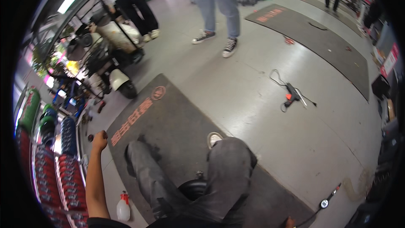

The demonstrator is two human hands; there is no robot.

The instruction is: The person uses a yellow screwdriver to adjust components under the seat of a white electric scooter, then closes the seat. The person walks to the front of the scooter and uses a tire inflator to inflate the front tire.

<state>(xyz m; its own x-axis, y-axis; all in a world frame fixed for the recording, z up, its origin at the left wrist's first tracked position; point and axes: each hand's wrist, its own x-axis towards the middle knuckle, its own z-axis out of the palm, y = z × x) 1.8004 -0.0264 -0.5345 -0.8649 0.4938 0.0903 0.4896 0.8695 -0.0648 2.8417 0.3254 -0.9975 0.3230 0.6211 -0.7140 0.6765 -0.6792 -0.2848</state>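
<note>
My left arm reaches out to the left, and my left hand (pixel 100 140) is closed at the mat's left edge. A small dark round thing (pixel 90 137) shows beside its fingers; whether I grip it, I cannot tell. Only a bit of my right hand (pixel 290 223) shows at the lower edge, its fingers hidden. Near it a black hose leads to a tyre inflator gauge (pixel 324 204) with a round dial on the floor. Between my legs sits a black, round, tyre-like thing (pixel 193 189), partly hidden by my trousers. A white spray bottle (pixel 123 209) with a red top stands below my left arm.
Under me lies a dark mat (pixel 181 114) with orange lettering. A corded black-and-orange tool (pixel 291 95) rests on the grey floor. Scooters (pixel 112 55) stand at the left, above racks of red packages (pixel 46 169). A person in jeans (pixel 217 4) stands ahead; others are farther back.
</note>
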